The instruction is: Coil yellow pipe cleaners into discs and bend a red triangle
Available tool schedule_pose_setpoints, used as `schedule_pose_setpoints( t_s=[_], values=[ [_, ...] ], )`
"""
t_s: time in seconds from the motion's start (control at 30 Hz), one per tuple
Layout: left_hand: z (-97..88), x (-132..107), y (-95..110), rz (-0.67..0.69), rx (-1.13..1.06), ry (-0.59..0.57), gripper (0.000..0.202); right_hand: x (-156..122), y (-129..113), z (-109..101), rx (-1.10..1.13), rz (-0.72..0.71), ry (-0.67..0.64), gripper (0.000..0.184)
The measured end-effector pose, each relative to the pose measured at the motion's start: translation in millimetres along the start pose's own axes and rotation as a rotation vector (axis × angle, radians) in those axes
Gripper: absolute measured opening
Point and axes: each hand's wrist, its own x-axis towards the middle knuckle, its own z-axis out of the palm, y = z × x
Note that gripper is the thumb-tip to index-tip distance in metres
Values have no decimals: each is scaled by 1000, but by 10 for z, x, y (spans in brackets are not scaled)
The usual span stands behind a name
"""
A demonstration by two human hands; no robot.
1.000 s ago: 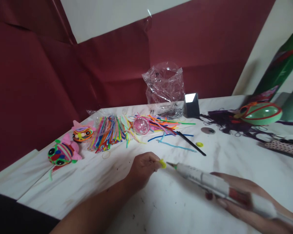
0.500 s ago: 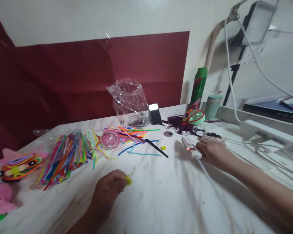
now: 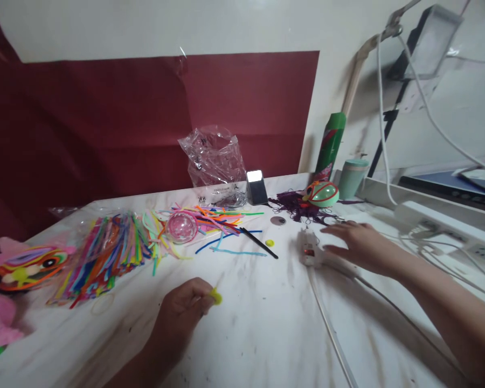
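Note:
My left hand is closed in a pinch on a small yellow piece, held above the table at the front. My right hand is open with its fingers spread, just over the handle of a white glue gun. The glue gun lies on the table with its nozzle pointing away from me and a red light glowing on its body. A long translucent glue stick runs from its back toward me. A yellow disc and a black pipe cleaner lie left of it.
Left are a bundle of coloured pipe cleaners, a clear pink-rimmed dome and a decorated fish-like face. Behind stand a plastic bag, a green can and a green ball ornament. A power strip with cords is right.
My right hand has let go of the glue gun, which now lies on the table, and its fingers have spread. My left hand still pinches the yellow piece, nearly in place.

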Motion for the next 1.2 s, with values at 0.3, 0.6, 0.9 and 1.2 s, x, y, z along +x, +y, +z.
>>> schedule_pose_setpoints(
  t_s=[0.3, 0.6, 0.9, 1.2],
  values=[
    [56, -18, 41, -53, -181, 92, 11, 319, -1499, -471, 1355, 231, 154, 19],
    [2, -27, -32, 53, -240, 10, 13, 263, -1987, 150, 1265, 30, -277, 21],
    [13, -31, -47, 35, -245, -23, 16, 247, -2003, 177, 1311, 13, -332, 17],
    [26, -9, -64, -29, -342, -12, 15, 289, -1952, 260, 1510, 280, -422, 23]
  ],
)
